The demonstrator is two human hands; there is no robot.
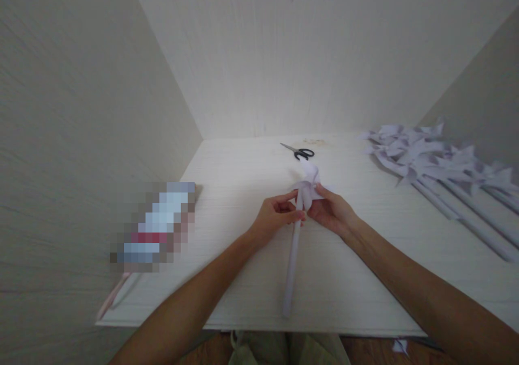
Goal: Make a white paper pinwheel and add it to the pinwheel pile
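Note:
A white paper pinwheel (308, 185) on a rolled-paper stick (291, 267) is held between both hands above the middle of the table. My left hand (278, 212) is closed round the top of the stick, just under the folded blades. On the other side, my right hand (330, 209) pinches the pinwheel's paper blades with thumb and fingers. Its lower fingers are partly hidden behind the paper. The stick points down toward the table's front edge. Just beyond the pinwheel lies a pair of scissors (299, 151) with black handles, blades pointing left.
Several finished white paper pinwheels (425, 154) are heaped at the right, sticks toward the front. A blurred-out item (162, 224) with a pink strap (113, 294) lies at the left. Walls (259, 57) enclose the white table (243, 159). A paper scrap (400, 346) is on the floor.

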